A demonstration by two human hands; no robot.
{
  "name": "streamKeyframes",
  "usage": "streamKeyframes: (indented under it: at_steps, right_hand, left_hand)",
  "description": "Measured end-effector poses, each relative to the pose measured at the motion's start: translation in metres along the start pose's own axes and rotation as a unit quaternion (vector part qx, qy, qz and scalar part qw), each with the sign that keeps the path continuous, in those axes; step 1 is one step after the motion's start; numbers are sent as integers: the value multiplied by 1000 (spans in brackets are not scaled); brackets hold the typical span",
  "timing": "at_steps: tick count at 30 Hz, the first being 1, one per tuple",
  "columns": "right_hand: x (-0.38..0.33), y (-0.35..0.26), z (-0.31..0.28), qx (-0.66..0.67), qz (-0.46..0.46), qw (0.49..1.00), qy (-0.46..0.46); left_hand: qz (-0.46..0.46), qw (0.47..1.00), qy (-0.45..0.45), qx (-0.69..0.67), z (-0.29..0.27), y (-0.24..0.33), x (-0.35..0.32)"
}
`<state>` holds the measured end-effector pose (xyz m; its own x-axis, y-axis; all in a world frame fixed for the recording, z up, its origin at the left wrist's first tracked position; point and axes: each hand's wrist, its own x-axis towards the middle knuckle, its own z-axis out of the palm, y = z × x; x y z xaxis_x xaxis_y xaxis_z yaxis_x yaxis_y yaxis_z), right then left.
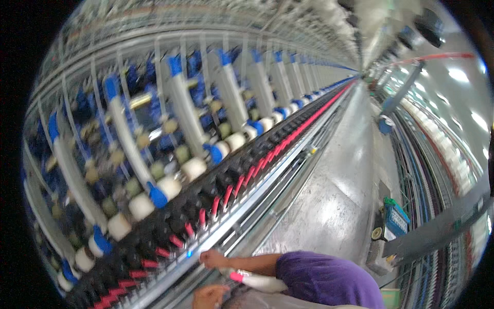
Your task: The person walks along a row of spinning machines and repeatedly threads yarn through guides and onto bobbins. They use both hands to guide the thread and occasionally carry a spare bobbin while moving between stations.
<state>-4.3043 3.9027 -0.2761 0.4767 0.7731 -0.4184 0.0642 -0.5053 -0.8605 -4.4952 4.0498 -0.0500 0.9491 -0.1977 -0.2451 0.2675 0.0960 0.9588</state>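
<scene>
A long spinning frame fills the left of the tilted view, with rows of white bobbins (194, 168) on blue holders and a line of red levers (226, 195) along its black lower bank. My right hand (212, 258), on an arm in a purple sleeve (329, 280), rests with curled fingers on the frame's metal rail (242, 219) beside a small blue light (190, 253). My left hand (208, 296) is lower, at the bottom edge, fingers bent. A white bobbin with a pink tip (257, 281) lies between the two arms. Blur hides what either hand grips.
A shiny grey aisle floor (339, 170) runs away between this frame and a second machine row (437, 154) on the right. A small cart with a blue-green box (395, 219) stands on the aisle's right side. A grey beam (437, 226) crosses the lower right.
</scene>
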Motion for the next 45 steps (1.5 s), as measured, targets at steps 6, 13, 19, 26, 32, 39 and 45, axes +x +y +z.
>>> streamKeyframes:
  at_steps: [6, 13, 19, 26, 32, 39, 45]
  right_hand:
    - [23, 49, -11, -77, -126, 989, 12]
    - [16, -41, -14, -183, -151, 953, 190]
    - [29, -76, 15, -293, 15, 950, 109]
    - [99, -61, 50, 90, 38, 986, 139]
    - [64, -44, 18, -366, -28, 919, 141]
    - [24, -74, -2, -364, -110, 924, 31]
    - [-10, -84, -9, 158, -92, 971, -157]
  left_hand:
    - [115, 946, 269, -139, 43, -9, -14]
    - [215, 776, 131, -579, 41, 33, -39]
    - [16, 956, 243, -162, 27, -1, -123]
    - [-243, 932, 264, 55, 42, -53, -200]
    - [-218, 906, 355, -71, 34, -96, -213]
    - [-26, 896, 441, 49, -15, -123, -74]
    - [52, 874, 444, 192, -50, -152, 87]
